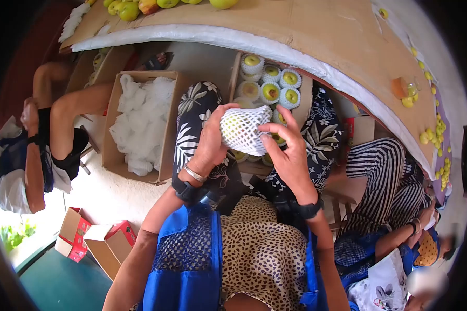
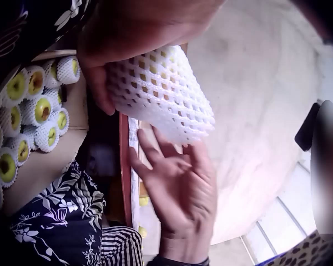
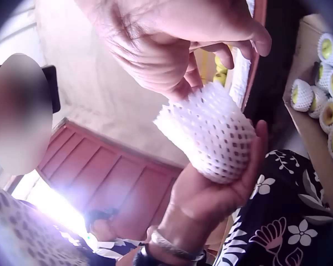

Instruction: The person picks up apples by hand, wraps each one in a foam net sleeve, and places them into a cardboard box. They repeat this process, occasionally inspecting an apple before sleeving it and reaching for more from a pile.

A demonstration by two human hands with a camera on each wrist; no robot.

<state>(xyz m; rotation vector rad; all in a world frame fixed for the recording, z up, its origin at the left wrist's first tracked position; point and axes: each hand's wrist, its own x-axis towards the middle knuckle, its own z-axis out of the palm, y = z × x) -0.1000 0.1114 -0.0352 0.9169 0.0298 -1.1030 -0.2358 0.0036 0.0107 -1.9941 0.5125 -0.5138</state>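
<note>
A yellow-green fruit in a white foam net (image 1: 242,129) is held over the lap. The left hand (image 1: 211,139) cups it from the left, its fingers curled round the net; the right wrist view shows this netted fruit (image 3: 222,138) resting in the left palm (image 3: 202,191). At the net's loose end is the right hand (image 1: 290,155), fingers spread, thumb and forefinger by the edge. In the left wrist view the right hand (image 2: 183,188) touches the net's end (image 2: 194,130), its other fingers loosely extended.
A box of netted fruit (image 1: 270,92) lies beyond the hands, partly under the table (image 1: 296,26). Left of the lap is a carton of white foam nets (image 1: 142,122). People sit on both sides; red cartons (image 1: 73,236) lie at lower left.
</note>
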